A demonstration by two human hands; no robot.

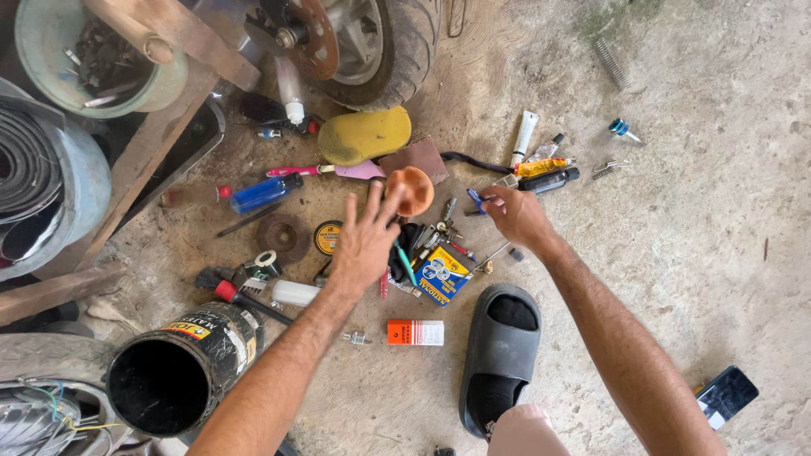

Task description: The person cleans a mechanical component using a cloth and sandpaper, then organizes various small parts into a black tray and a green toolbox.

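My left hand hovers with its fingers spread and holds nothing, just above a pile of small tools and a round yellow tin on the dirt floor. Its fingertips are near an orange rubber cup. My right hand is closed on a small tool with a blue handle, beside a blue and yellow box and several loose metal bits.
A scooter wheel stands at the top, with a yellow sponge below it. A black can lies at the lower left, a grey slipper on my foot at the bottom, and a phone at the lower right. Tubes and bottles are scattered around.
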